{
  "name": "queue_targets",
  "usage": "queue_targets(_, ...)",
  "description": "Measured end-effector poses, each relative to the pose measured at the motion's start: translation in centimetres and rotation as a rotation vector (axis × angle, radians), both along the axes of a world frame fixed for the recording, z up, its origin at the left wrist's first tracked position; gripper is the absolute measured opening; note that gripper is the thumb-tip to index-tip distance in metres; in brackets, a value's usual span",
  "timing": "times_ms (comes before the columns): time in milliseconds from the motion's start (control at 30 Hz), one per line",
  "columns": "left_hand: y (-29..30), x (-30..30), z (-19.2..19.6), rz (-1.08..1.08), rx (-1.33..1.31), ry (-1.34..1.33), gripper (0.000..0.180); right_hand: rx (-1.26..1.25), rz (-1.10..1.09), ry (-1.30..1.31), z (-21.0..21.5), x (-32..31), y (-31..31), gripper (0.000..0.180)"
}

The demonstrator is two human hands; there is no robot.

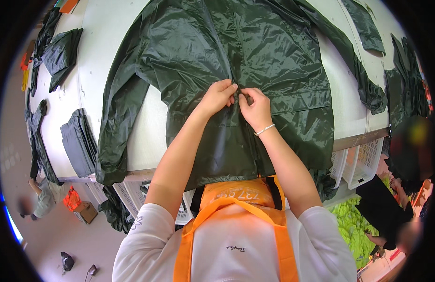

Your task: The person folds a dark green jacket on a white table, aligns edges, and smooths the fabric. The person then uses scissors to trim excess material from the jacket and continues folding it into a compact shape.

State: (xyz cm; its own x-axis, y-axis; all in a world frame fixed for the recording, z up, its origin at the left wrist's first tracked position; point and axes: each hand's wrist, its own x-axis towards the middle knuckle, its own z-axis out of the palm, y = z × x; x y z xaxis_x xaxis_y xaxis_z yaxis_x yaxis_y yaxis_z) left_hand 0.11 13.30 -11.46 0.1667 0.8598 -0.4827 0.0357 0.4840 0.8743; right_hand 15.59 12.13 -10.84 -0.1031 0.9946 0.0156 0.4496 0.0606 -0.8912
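A shiny dark green rain jacket (pixel 292 56) lies spread out on the white table, its hem hanging over the near edge against my orange apron. Its two sleeves reach out to the left and right. At the middle of the jacket's front, my left hand (pixel 218 97) pinches the front edge between thumb and fingers. Close beside it, my right hand (pixel 256 109), with a beaded bracelet at the wrist, pinches the facing edge. The fingertips of both hands nearly meet. Whatever small fastening may lie between them is hidden.
Folded dark garments (pixel 79 143) lie on the white table (pixel 97 23) at left, and another (pixel 364 26) at far right. White plastic crates (pixel 363 162) sit below the table edge. Yellow-green cloth (pixel 349 230) is heaped at lower right near a dark-clothed person (pixel 386 207).
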Motion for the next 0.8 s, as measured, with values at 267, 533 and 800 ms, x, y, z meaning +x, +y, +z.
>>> queue_targets(267,0.1,0.7,-0.3,0.115,0.033,-0.182,0.023,-0.254,-0.020,0.000,-1.4,-0.5,1.6,0.019)
queue_targets(533,-7.6,3.5,4.9,0.389,0.558,0.638,0.012,-0.081,0.043,-0.151,-1.1,-2.0,5.8,0.033)
queue_targets(800,-23.8,10.3,4.7,0.272,-0.309,0.140,0.033,-0.061,0.414,-0.323,1.8,8.4,-4.1,0.042)
